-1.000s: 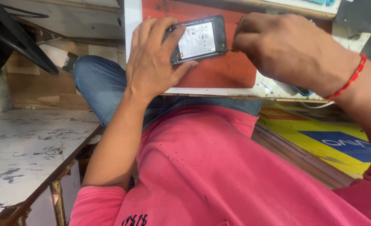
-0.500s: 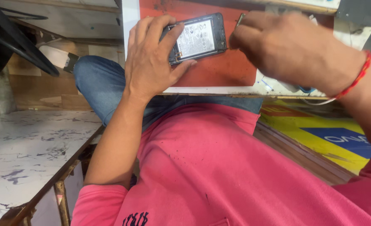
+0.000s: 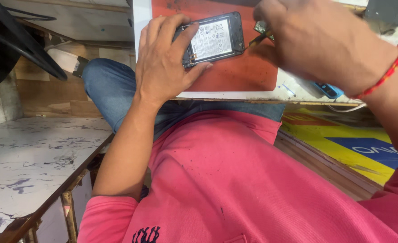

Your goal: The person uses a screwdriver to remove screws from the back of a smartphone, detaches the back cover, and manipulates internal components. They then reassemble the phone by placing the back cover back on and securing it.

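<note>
A black mobile phone with its back cover off and its white-labelled battery showing lies on a red work mat. My left hand grips the phone's left end, fingers wrapped over the top edge and thumb under the lower edge. My right hand, with a red thread on the wrist, is closed around a thin tool whose tip touches the phone's right edge. A small green circuit piece shows just beside those fingers.
The red mat sits on a white board across my lap. A blue object lies at the board's right edge. A marble-patterned table stands at the lower left, a yellow-and-blue sign at the right.
My right hand has shifted a little up and right, and the tool tip now sits at the phone's right edge. My left hand keeps the same grip.
</note>
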